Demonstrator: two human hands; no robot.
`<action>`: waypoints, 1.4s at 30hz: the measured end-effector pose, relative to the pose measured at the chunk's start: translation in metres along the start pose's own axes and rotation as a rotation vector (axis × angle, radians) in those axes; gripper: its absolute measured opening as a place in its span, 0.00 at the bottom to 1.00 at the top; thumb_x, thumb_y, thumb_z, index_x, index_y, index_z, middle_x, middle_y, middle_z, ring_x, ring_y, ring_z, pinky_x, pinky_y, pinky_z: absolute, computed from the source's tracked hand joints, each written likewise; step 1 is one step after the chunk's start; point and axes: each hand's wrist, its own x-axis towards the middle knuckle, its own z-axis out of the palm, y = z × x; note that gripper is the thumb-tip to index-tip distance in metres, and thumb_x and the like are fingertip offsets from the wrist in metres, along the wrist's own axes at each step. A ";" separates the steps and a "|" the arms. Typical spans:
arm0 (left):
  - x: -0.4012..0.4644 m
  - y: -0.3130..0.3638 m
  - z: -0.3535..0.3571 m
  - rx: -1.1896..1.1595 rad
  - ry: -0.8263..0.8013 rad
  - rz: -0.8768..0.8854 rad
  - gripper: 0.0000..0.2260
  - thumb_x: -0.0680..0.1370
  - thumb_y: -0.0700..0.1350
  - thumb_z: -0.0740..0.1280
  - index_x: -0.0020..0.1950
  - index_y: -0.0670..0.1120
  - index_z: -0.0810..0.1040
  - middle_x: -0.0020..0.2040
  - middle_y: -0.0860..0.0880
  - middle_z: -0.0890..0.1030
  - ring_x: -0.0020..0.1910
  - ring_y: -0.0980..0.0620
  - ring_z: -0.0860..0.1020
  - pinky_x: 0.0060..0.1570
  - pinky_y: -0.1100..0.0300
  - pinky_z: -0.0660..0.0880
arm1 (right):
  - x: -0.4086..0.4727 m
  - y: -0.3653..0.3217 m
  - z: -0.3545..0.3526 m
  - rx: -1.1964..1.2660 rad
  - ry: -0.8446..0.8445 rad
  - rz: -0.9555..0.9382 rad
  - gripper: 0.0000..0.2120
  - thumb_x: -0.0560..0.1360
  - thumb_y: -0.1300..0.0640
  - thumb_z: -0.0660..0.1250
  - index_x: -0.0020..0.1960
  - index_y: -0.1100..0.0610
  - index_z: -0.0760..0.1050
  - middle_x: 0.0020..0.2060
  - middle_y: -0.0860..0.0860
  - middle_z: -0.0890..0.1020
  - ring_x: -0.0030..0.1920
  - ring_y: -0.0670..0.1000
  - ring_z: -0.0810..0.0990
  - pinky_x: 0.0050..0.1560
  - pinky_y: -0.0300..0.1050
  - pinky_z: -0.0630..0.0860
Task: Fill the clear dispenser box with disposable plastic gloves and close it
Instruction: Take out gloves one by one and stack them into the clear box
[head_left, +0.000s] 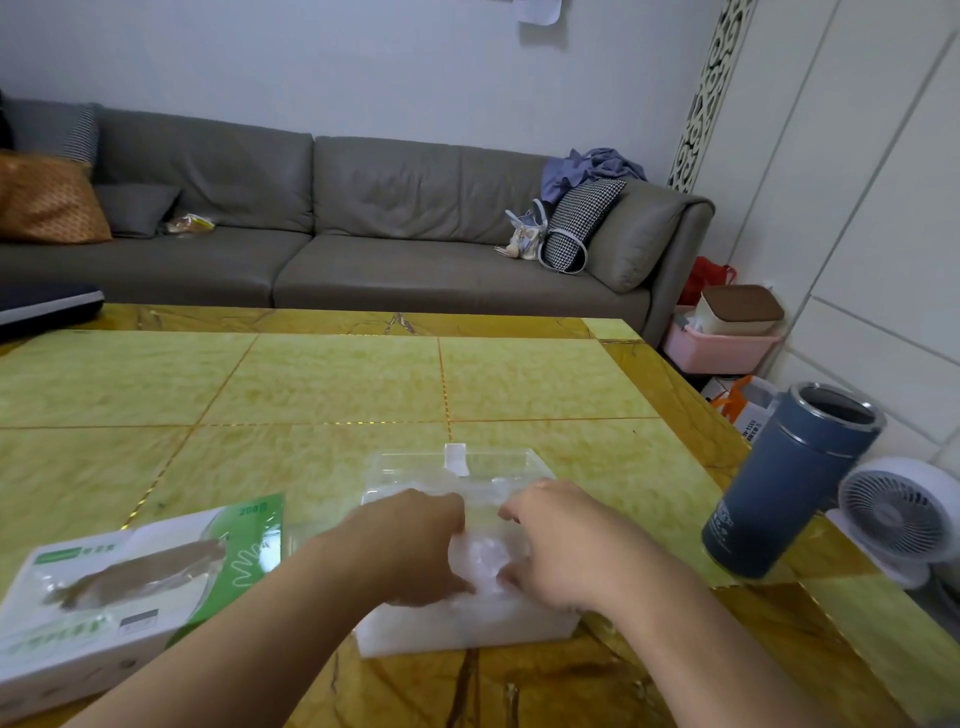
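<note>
The clear dispenser box (467, 629) stands on the table near its front edge, full of whitish plastic gloves (480, 558). Its clear lid (498, 465) stands open at the far side, with a white tab on its top edge. My left hand (410, 545) and my right hand (558, 540) are both on top of the box, fingers curled down into the wad of gloves between them. The fingertips are hidden in the plastic.
A white and green glove carton (119, 592) lies to the left of the box. A dark blue steel flask (789, 478) stands open at the right table edge. A small white fan (901, 514) sits beyond it. A grey sofa (363, 228) lies behind the yellow-green table (311, 395).
</note>
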 end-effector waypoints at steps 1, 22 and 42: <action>0.001 0.000 0.000 0.005 0.008 0.008 0.27 0.74 0.66 0.72 0.68 0.56 0.70 0.59 0.54 0.78 0.57 0.50 0.78 0.49 0.56 0.75 | 0.003 -0.002 0.000 -0.019 -0.036 0.023 0.25 0.75 0.44 0.76 0.68 0.55 0.79 0.68 0.53 0.78 0.61 0.58 0.83 0.59 0.57 0.83; -0.035 0.019 -0.006 -0.009 0.392 0.151 0.08 0.81 0.49 0.61 0.57 0.56 0.78 0.49 0.56 0.80 0.48 0.53 0.80 0.44 0.56 0.78 | 0.025 -0.034 -0.010 -0.366 -0.313 0.023 0.03 0.78 0.56 0.66 0.52 0.51 0.75 0.48 0.48 0.79 0.47 0.52 0.79 0.48 0.50 0.74; -0.016 0.016 -0.004 -0.012 0.087 -0.142 0.11 0.83 0.55 0.61 0.56 0.49 0.72 0.43 0.53 0.69 0.45 0.49 0.74 0.40 0.57 0.68 | 0.017 -0.025 -0.003 -0.267 -0.198 0.002 0.08 0.77 0.55 0.69 0.56 0.53 0.80 0.47 0.50 0.80 0.40 0.50 0.75 0.42 0.47 0.71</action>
